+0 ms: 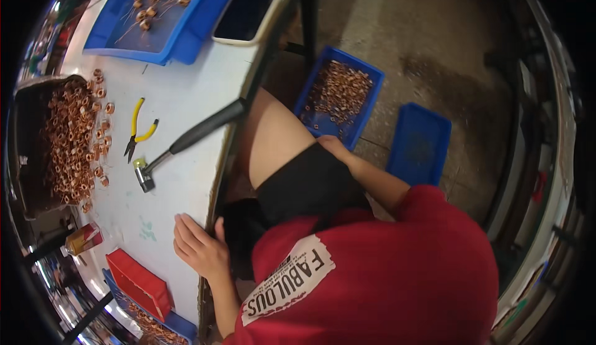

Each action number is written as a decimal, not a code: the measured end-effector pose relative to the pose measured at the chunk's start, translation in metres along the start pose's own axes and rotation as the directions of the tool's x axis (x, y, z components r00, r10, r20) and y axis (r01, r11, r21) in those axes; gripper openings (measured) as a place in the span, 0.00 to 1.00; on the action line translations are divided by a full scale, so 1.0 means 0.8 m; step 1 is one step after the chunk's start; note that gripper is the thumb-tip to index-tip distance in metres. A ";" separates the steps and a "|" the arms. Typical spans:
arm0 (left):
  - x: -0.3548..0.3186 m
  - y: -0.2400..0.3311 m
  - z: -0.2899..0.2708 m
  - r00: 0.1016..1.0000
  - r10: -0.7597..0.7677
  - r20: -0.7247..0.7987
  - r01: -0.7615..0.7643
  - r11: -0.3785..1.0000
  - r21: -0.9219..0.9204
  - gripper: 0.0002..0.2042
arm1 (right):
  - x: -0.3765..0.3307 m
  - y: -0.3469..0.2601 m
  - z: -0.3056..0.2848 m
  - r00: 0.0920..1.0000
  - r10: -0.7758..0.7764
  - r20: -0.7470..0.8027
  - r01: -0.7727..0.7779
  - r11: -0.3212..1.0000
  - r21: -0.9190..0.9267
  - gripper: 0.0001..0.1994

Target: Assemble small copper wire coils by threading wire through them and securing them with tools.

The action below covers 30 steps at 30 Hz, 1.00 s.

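My left hand (202, 248) rests on the edge of the white table with its fingers stretched out, holding nothing. Down beside my thigh, my right hand (334, 148) is at the near end of a blue bin (355, 137) filled with small copper-coloured rings; its fingers are partly hidden, and whether it grips the rim cannot be made out. A small mallet (192, 131) with a black handle lies on the table beyond my left hand. Next to its head are yellow-handled pliers (138, 128), jaws toward the mallet.
A dark bin (31, 152) spills copper coils (74, 140) onto the table. A blue tray (133, 52) of wired coils and a dark-screened device (251, 10) lie at the far end. A red bin (139, 283) and bottle (82, 239) stand left. Another blue tray (419, 143) sits on the floor.
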State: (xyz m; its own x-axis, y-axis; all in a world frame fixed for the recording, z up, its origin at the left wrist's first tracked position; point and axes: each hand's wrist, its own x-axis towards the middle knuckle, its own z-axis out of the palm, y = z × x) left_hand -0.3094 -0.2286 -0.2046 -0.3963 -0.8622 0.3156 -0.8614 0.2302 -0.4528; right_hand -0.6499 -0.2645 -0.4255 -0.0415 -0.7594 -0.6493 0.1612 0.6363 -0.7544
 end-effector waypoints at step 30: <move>-0.045 -0.095 -0.070 0.878 -0.478 0.036 0.121 0.150 -0.981 0.14 | -0.142 -0.399 0.365 0.293 -0.419 0.859 0.887 -0.217 -0.408 0.06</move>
State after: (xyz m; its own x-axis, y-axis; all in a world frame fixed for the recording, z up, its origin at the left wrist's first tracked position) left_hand -0.2471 -0.1895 -0.1346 0.0752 -0.8827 0.4638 -0.4889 0.3727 0.7887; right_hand -0.4083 -0.4208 -0.0831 0.7678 -0.6058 0.2086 -0.4739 -0.7561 -0.4514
